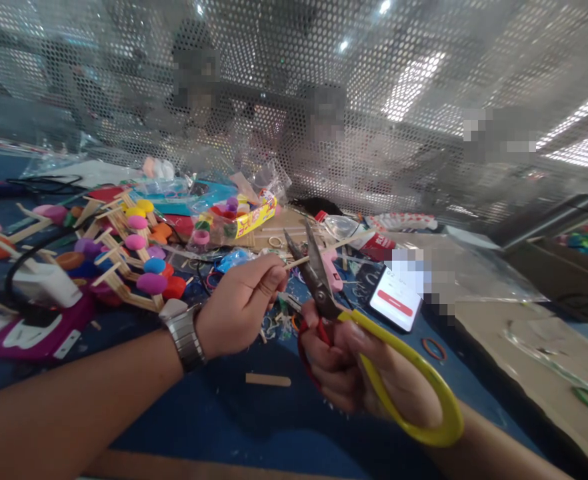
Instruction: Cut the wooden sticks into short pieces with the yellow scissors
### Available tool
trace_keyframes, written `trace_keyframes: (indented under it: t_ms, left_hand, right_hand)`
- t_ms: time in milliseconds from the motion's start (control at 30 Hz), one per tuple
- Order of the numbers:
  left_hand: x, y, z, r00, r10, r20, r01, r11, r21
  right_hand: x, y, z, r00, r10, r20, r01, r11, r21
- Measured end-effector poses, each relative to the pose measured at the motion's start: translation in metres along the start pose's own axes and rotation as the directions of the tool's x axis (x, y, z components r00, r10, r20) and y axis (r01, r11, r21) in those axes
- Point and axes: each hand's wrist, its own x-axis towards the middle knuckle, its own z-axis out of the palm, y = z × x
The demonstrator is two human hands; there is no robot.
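Observation:
My left hand (244, 300), with a metal watch on its wrist, pinches one end of a thin light wooden stick (344, 244) that points up to the right. My right hand (347, 363) grips scissors (319, 283) with one yellow and one red handle. Their blades are spread apart, and the stick passes between them close to my left fingertips. A short flat wooden piece (268, 380) lies on the blue table below my hands.
Wooden stick structures with colourful round pieces (137, 241) and a purple-and-white power strip (39, 333) are at left. A yellow box (257, 217) lies behind. Right are a lit phone (397, 293), a red-labelled bottle (377, 247), a rubber band (434, 349) and cardboard (504, 340).

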Motion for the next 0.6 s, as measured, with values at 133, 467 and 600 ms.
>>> trace_keyframes:
  t_ms: [133,467,600]
  left_hand:
    - [0.0005,-0.0010,0.0006,1.000,-0.003,-0.014,0.003,1.000,0.001]
    - [0.0016,-0.0045,0.0055,1.000,-0.013,-0.020,0.010,0.993,-0.115]
    - [0.0009,-0.0014,0.0047,1.000,-0.003,-0.028,0.002,0.998,-0.059]
  right_hand:
    - [0.0018,-0.0040,0.0016,0.999,0.045,0.000,-0.045,0.999,-0.010]
    - [0.0021,-0.0059,0.0034,0.997,0.076,0.034,-0.076,0.997,0.004]
    - [0.0026,-0.0024,0.0034,0.999,0.019,-0.026,-0.021,0.998,-0.061]
